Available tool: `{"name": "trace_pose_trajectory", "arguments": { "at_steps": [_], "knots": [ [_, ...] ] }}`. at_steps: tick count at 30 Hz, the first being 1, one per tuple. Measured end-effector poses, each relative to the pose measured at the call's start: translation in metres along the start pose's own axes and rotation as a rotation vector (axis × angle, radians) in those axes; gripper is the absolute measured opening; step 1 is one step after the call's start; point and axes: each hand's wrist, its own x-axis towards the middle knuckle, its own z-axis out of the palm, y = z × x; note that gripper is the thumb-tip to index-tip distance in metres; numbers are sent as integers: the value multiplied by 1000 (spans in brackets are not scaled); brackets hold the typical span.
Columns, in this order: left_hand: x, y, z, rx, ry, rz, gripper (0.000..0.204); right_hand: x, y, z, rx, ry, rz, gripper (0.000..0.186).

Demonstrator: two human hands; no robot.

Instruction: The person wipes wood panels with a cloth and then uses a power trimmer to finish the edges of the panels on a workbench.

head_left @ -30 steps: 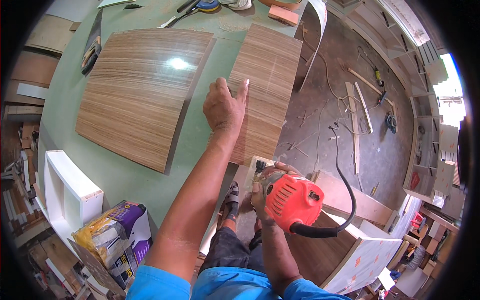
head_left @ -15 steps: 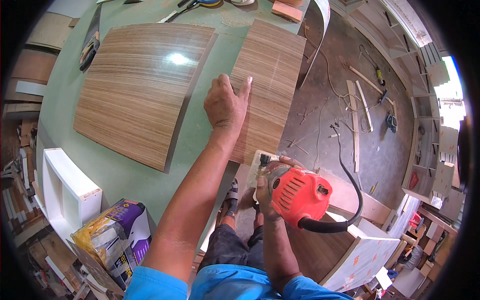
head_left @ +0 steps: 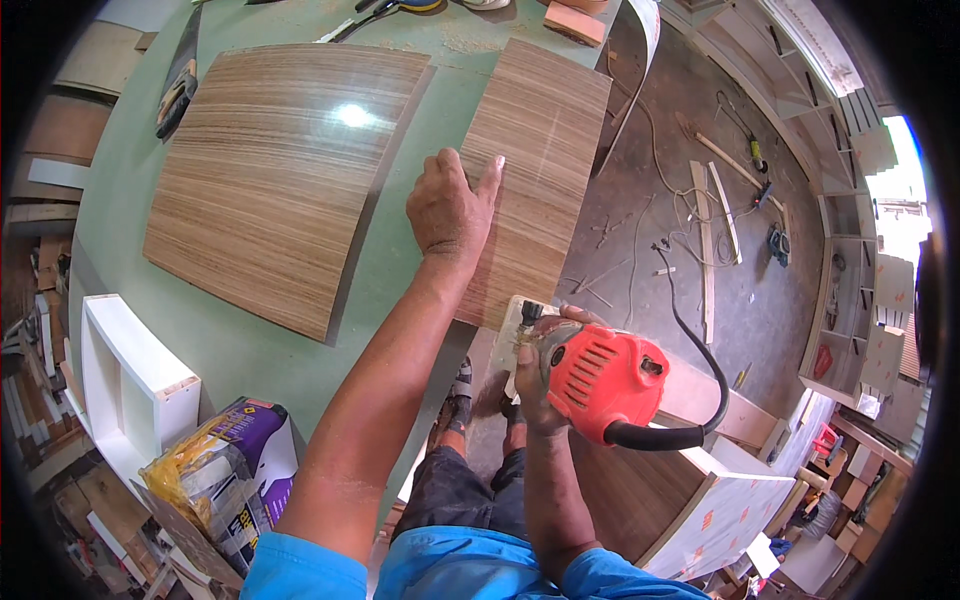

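My left hand (head_left: 447, 205) grips the left long edge of a narrow wood-grain board (head_left: 540, 130), its thumb lying on the top face and its fingers curled at the edge. At the board's near end my right hand (head_left: 543, 392) is wrapped round a red handheld router (head_left: 605, 382), partly hidden behind the tool. The router is tilted, and its pale base plate sits against the board's near right corner; I cannot tell whether the bit touches the wood. To the left, a wider wood-grain board (head_left: 285, 180) lies on the green worktable (head_left: 235, 350).
A handsaw (head_left: 178, 95) lies by the wide board's far left corner. Near left are a white box frame (head_left: 145, 360) and a purple package (head_left: 235, 450). The router's black cord (head_left: 700, 345) runs to the floor, where wooden strips (head_left: 702, 250) and cables lie. A wooden block (head_left: 573, 24) sits at the far edge.
The router has shifted slightly to the right, and its cord has swung with it. My left hand and both boards stay almost where they were.
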Motion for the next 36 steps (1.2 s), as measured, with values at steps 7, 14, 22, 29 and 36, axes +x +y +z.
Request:
{"name": "trace_pose_trajectory", "arguments": {
  "at_steps": [7,14,22,29,36],
  "knots": [
    [1,-2,-1,-29,6,17,54,4,3,0,-140,-47,-162,56],
    [1,-2,-1,-37,23,40,52,9,18,-1,153,9,-17,56],
    [2,-2,-3,-28,0,40,51,26,4,12,-143,-8,-290,50],
    [2,-1,-4,-34,-24,46,50,41,12,14,-205,45,-374,45],
    [5,-1,-6,-49,-43,43,50,58,2,22,-135,27,-354,49]
  ]
}}
